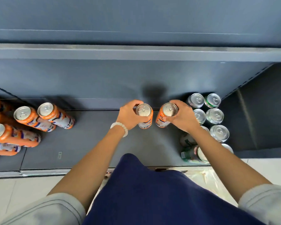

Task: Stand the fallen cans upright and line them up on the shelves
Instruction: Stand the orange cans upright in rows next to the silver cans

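Two tall orange-and-white aluminium cans on the grey shelf (88,143): left can (144,116) gripped by left hand (129,116), right can (166,115) by right hand (182,117). Probably smooth, rigid, dentable; best held mid-wall, as here.

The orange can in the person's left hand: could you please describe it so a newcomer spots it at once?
On the dark lower shelf, look mid-shelf between the orange cans and the green cans. Two orange cans stand there; it is the left one, gripped by the braceleted left hand.
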